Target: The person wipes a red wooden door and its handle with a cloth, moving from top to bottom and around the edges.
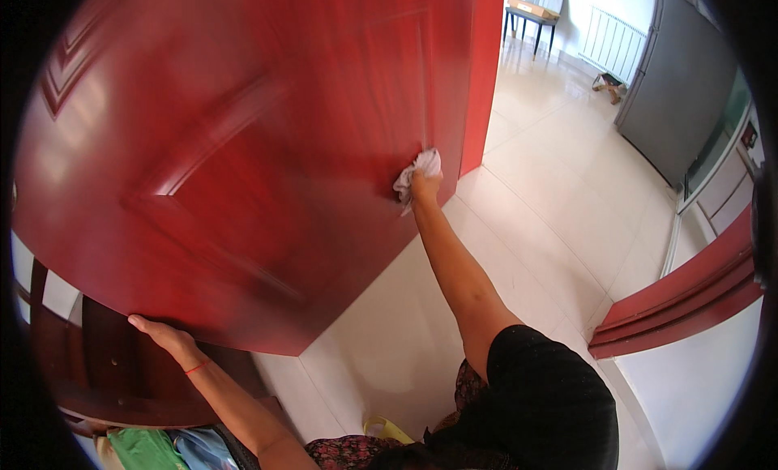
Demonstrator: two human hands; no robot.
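Note:
A large red wooden door [340, 251] with raised panels fills the left and middle of the head view. My right hand [425, 186] is closed round a crumpled pale pink cloth [429, 159] and presses it against the door's face, near the lower right edge. My right arm is stretched out. At the door's near left edge, my left hand [168, 336] grips the rim, with its fingers partly hidden by the door. A red string bracelet [197, 366] circles my left wrist.
Behind the door's left edge stands dark wooden furniture [121, 365], with green and blue fabric [146, 450] below it. A red door frame [673, 288] is at right. Farther off are a grey fridge-like cabinet [681, 81], a radiator [612, 44] and a chair [543, 4] on the tiled floor [559, 178].

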